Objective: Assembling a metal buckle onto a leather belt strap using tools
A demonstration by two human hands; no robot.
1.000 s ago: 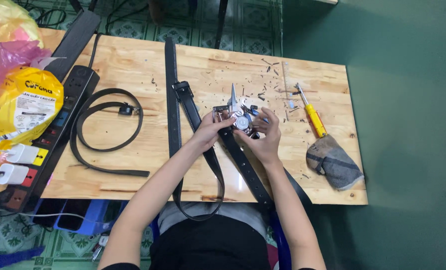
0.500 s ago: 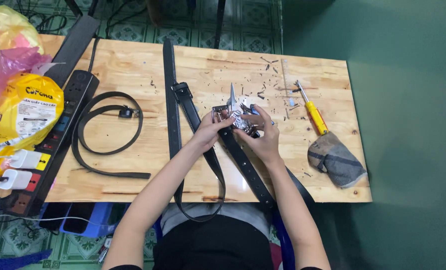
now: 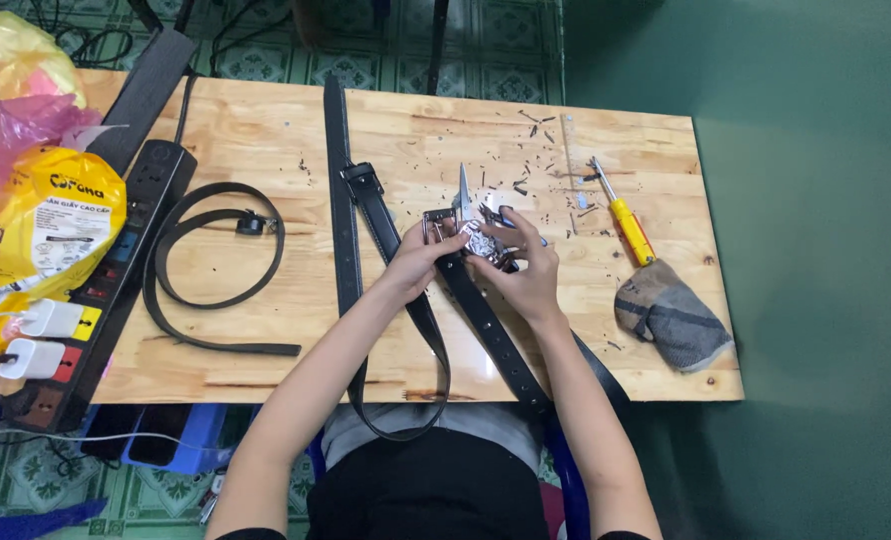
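Both hands together near the worktop's (image 3: 266, 360) far-middle: left hand (image 3: 421, 262) pinches the black belt (image 3: 486, 320) at its metal buckle (image 3: 466, 238), right hand (image 3: 524, 268) clamped around the buckle end. Yellow paper package (image 3: 46, 235) with white label overhangs the left edge, pink bag (image 3: 21, 135) behind it. Yellow-handled screwdriver (image 3: 626, 220) near right edge.

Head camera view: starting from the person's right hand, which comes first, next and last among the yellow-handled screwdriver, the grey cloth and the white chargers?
From the right hand:
1. Yellow-handled screwdriver, just to its right on the table.
2. Grey cloth, further right, near the table's right edge.
3. White chargers, far across on the left, plugged into the power strip.
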